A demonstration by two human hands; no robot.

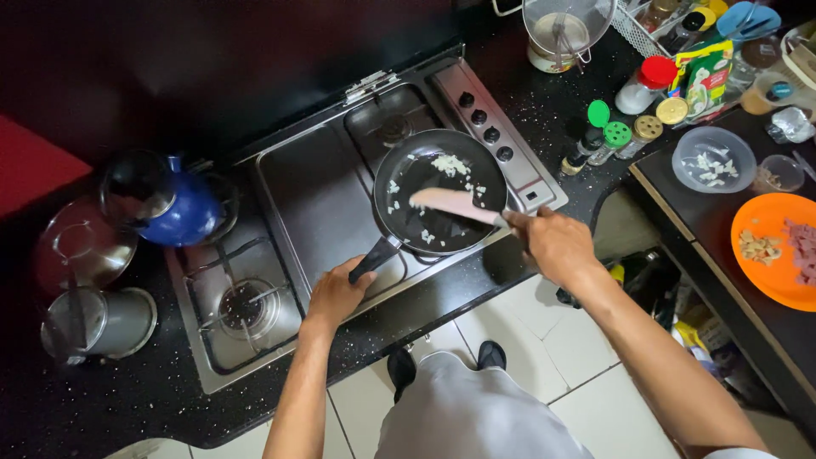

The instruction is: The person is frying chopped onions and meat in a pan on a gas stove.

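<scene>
A black frying pan sits on the front right burner of a steel gas stove, with small pale chopped pieces scattered in it. My left hand grips the pan's black handle. My right hand holds a pale wooden spatula whose flat blade lies over the middle of the pan, beside the chopped pieces.
A blue kettle sits on the back left burner; steel pots stand at the left. Spice jars, a clear bowl and an orange plate of chopped food are at the right. A strainer stands at the back.
</scene>
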